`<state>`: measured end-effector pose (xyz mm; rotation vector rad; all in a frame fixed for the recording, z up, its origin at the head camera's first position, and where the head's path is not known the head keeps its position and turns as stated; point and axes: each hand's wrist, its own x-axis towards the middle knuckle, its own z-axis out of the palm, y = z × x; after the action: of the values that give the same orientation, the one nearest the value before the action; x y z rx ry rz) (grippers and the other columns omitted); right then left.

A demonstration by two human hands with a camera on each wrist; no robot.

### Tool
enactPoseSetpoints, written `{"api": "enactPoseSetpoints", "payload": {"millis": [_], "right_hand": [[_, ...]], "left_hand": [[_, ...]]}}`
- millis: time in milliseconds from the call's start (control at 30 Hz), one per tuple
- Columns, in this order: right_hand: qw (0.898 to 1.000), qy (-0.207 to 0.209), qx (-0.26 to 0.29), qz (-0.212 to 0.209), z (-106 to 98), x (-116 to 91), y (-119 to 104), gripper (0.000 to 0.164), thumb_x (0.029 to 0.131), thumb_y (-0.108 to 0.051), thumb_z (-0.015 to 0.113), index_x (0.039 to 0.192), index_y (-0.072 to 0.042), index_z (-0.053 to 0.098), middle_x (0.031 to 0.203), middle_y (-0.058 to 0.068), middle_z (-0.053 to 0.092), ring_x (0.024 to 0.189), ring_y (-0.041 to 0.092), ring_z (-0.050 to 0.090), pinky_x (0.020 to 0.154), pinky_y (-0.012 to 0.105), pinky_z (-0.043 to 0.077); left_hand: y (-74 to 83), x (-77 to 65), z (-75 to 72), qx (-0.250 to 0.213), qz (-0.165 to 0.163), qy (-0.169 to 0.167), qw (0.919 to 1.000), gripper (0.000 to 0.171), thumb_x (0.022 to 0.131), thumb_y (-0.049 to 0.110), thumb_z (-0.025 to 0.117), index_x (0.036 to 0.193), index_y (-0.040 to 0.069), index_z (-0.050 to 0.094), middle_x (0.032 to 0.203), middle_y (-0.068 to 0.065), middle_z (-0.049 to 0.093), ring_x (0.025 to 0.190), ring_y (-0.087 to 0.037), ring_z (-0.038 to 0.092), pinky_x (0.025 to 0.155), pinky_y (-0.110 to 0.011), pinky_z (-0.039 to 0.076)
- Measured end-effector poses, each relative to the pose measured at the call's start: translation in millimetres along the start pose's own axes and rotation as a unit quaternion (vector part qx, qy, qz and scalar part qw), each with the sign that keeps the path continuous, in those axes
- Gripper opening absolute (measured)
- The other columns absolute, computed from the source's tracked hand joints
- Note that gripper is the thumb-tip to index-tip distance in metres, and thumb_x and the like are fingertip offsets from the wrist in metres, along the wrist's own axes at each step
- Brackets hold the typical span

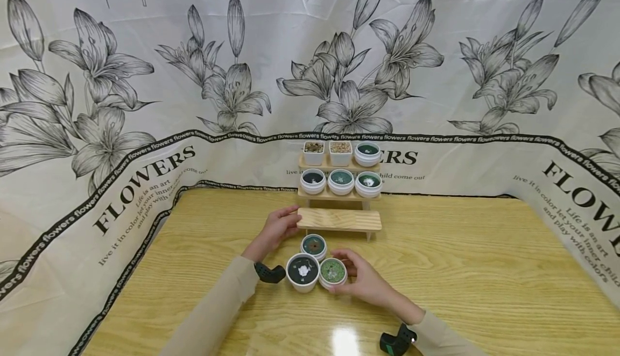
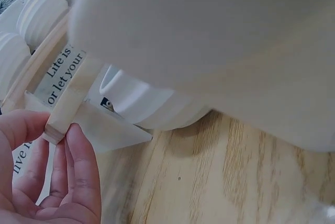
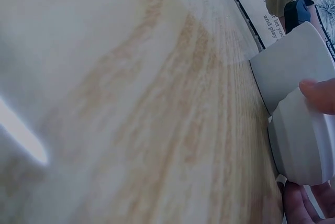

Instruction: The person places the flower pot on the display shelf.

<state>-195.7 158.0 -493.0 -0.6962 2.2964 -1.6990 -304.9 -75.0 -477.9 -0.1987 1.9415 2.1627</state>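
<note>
My left hand pinches the left end of the lowest wooden board of a tiered shelf stand. In the left wrist view, thumb and fingers meet on the end of that board. With the thumb on one side and fingers on the other, my right hand holds a small white pot with green filling. The right wrist view shows this ribbed pot low at the table. Beside it stand a larger white pot with dark filling and a small pot with a brown centre.
On the middle tier sit three round white pots, one with teal filling. The top tier carries two square pots, including one with pale pebbles, and a round pot. A flower-printed cloth hangs behind the wooden table.
</note>
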Motion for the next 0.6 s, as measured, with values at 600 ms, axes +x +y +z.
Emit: {"api": "enactPoseSetpoints", "payload": {"millis": [600], "right_hand": [[1.000, 0.004, -0.021, -0.005, 0.2, -1.1, 0.0, 0.071, 0.071, -0.011, 0.084, 0.130, 0.006, 0.049, 0.125, 0.022, 0.055, 0.104, 0.010, 0.059, 0.091, 0.017, 0.052]], "left_hand": [[0.5, -2.5, -1.4, -0.004, 0.012, -0.012, 0.9998, 0.044, 0.092, 0.001, 0.058, 0.135, -0.005, 0.050, 0.112, -0.015, 0.063, 0.069, -0.005, 0.059, 0.059, -0.015, 0.054]]}}
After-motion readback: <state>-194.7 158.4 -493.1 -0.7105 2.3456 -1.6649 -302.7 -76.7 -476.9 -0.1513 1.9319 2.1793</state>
